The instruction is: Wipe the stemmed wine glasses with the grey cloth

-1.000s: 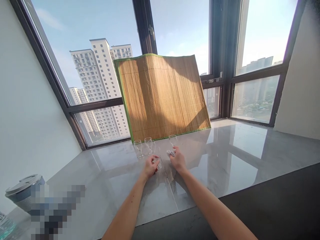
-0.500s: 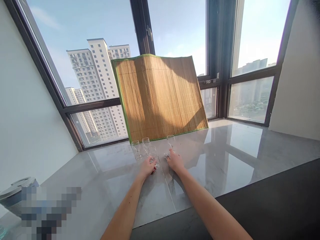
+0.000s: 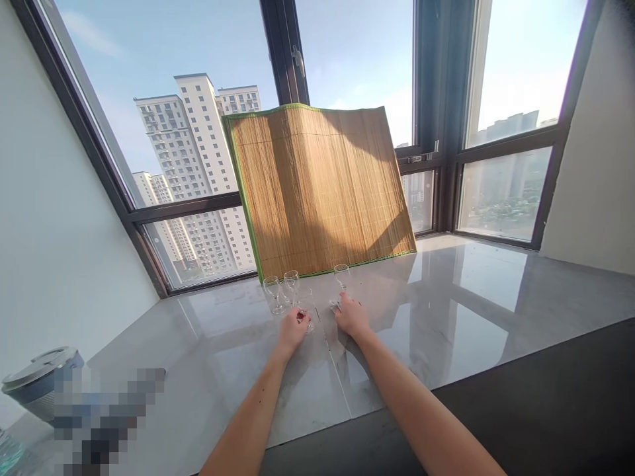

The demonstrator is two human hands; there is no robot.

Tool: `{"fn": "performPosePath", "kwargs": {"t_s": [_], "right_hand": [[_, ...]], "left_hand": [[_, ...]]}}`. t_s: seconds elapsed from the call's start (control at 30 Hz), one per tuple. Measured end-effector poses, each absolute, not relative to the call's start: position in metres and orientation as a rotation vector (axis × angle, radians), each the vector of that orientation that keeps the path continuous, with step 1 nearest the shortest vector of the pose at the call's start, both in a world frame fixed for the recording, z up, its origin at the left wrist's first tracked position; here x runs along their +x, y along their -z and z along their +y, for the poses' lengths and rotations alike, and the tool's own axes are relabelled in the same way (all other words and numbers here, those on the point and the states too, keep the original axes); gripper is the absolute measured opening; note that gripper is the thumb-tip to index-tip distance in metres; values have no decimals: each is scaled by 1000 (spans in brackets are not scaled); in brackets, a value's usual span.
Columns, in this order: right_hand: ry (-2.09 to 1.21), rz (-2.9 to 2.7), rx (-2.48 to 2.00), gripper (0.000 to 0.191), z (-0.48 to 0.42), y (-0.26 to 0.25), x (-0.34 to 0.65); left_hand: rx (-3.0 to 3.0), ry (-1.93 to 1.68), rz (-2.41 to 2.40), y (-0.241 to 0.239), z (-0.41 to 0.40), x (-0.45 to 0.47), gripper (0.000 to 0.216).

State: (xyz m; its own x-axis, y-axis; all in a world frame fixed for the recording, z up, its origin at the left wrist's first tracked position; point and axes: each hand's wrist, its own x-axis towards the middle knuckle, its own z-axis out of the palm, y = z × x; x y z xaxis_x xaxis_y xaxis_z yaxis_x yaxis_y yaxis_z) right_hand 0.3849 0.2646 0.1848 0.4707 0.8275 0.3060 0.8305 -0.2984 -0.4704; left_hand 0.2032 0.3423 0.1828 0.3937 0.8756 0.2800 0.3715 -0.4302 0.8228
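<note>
On glossy marble sill (image 3: 446, 311) before bamboo mat (image 3: 322, 185): left hand (image 3: 292, 328) clamps glass (image 3: 304, 297); right hand (image 3: 351, 316) grip unclear.

no readable text anywhere — no labels, brands or numbers; nothing legible on any surface

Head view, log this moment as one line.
left hand: holds small clear stemmed glass | right hand: holds crumpled white cloth | beside: three more clear stemmed glasses

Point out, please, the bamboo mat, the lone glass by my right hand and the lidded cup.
bamboo mat (image 3: 322, 192), head view, middle of its slats.
lone glass (image 3: 341, 274), head view, on its bowl.
lidded cup (image 3: 42, 363), head view, on its lid.
</note>
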Motion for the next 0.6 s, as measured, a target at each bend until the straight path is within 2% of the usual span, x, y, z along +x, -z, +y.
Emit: {"fn": "performPosePath", "kwargs": {"t_s": [0.47,0.6], "right_hand": [[-72,-1319,-2125,38,268,-180,390],[-51,-1325,-2120,44,265,-184,384]], "left_hand": [[2127,-979,1000,-181,338,200,15],[2144,-993,984,-184,336,200,18]]}}
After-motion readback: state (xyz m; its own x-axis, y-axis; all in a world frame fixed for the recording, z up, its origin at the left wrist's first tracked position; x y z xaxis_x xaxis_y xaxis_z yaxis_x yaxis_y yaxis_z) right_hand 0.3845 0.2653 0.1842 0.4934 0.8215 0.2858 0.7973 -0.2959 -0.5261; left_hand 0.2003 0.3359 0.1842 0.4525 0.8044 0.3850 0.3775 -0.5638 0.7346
